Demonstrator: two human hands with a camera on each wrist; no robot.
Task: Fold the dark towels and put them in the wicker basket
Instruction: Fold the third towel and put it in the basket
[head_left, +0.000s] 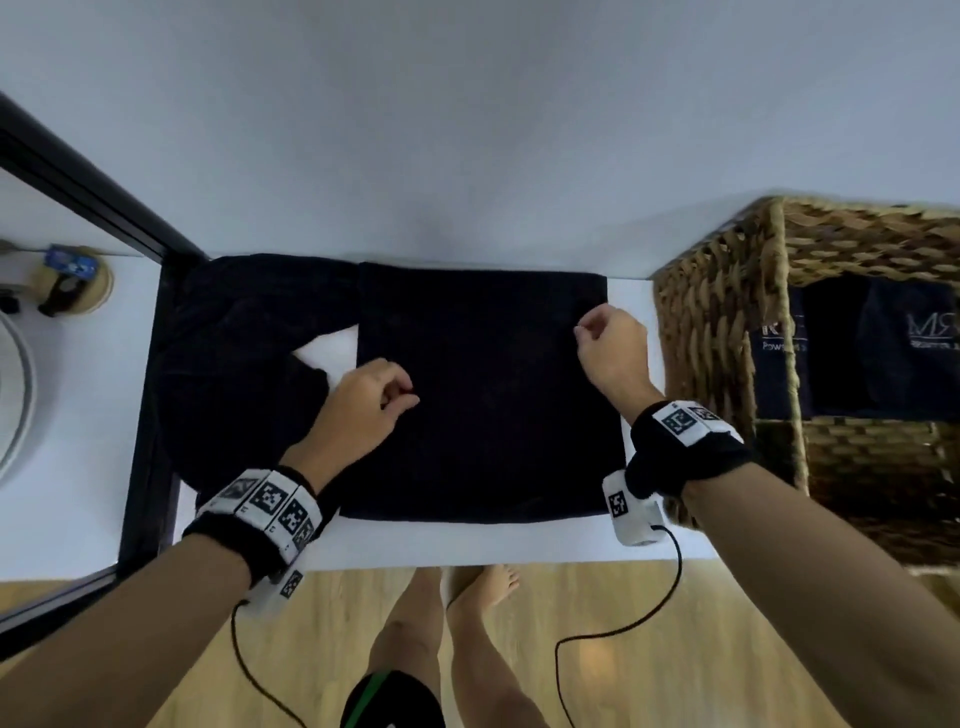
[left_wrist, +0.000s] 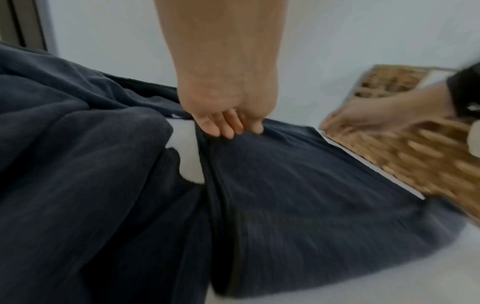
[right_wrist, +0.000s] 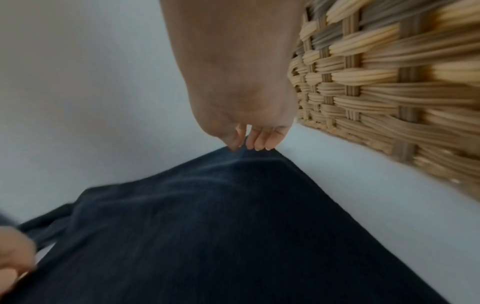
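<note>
A dark towel (head_left: 488, 405) lies spread flat on the white table (head_left: 467, 543). My left hand (head_left: 408, 395) sits near its left edge, fingers curled and pinching the cloth; in the left wrist view the fabric tents up to the left hand (left_wrist: 233, 131). My right hand (head_left: 582, 332) pinches the towel's far right corner, and the right wrist view shows the right hand (right_wrist: 249, 147) with its fingertips on that corner of the towel (right_wrist: 207, 236). A crumpled pile of dark towels (head_left: 234, 364) lies to the left. The wicker basket (head_left: 717, 338) stands at the right, with folded dark towels (head_left: 883, 353) inside.
A black frame (head_left: 150, 374) borders the table on the left; beyond it stands a round wooden object (head_left: 72, 283). A white wall rises right behind the table. Wrist cables (head_left: 670, 587) hang over the front edge above the wooden floor (head_left: 649, 649).
</note>
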